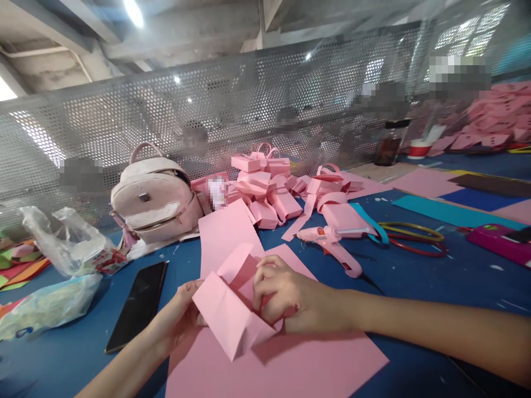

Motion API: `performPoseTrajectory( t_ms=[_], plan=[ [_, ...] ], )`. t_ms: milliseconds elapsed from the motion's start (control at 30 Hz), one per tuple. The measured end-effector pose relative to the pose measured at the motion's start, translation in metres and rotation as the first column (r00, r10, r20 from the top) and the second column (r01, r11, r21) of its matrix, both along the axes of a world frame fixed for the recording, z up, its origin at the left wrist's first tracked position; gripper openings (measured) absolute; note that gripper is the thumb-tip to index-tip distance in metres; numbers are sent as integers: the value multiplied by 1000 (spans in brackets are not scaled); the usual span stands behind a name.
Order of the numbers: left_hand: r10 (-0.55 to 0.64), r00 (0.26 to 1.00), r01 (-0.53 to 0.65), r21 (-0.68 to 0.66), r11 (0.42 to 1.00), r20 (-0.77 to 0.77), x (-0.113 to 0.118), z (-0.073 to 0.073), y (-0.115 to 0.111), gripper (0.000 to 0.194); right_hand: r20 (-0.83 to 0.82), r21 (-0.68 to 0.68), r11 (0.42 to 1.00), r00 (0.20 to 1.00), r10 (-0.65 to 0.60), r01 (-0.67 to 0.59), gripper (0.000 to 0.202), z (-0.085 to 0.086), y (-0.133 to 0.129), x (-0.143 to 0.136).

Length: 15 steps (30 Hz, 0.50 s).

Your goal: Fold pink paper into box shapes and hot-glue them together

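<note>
Between my hands is a partly folded pink paper box, tilted, with its open side facing up and to the right. My left hand grips its left side, the fingers partly hidden behind the paper. My right hand has curled fingers at the box's right side, some of them inside it, closed on the paper wall. Beneath lies a flat pink paper sheet, with another pink sheet behind the box.
A pink glue gun lies right of centre. Behind it is a pile of pink paper boxes. A pale backpack, a black phone and plastic bags are at left. A perforated metal screen stands behind the blue table.
</note>
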<state>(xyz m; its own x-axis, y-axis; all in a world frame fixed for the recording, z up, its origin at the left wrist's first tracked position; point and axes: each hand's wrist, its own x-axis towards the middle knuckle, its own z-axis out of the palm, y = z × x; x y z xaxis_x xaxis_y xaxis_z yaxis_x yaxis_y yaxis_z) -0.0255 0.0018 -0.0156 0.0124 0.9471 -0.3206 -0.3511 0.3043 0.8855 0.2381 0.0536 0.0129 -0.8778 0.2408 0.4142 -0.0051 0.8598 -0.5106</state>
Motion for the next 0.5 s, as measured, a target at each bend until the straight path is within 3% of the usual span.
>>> performPoseTrajectory(
  t_ms=[133,233,300,367,433,500],
  plan=[
    [45,998,-44,-26,999,45,-6,-5,3,43,-5,-127,991,999,-40,39,26,7,1,4],
    [98,993,-99,9,995,61,-9,-10,6,40,-104,-181,958,965,-243,221,19,4,-3,7],
    [140,988,-144,55,988,66,-10,-12,9,39,-202,-227,895,880,-429,384,11,-2,-6,8],
    [170,983,-177,117,977,68,-9,-12,9,37,-258,-317,811,779,-572,491,23,-8,-8,8],
    [180,981,-189,186,964,67,-7,-9,7,34,-239,-476,726,721,-650,497,33,-12,-9,7],
    [181,982,-190,242,952,59,-3,-6,3,33,-167,-668,638,758,-630,383,40,-14,-10,5]
  ],
)
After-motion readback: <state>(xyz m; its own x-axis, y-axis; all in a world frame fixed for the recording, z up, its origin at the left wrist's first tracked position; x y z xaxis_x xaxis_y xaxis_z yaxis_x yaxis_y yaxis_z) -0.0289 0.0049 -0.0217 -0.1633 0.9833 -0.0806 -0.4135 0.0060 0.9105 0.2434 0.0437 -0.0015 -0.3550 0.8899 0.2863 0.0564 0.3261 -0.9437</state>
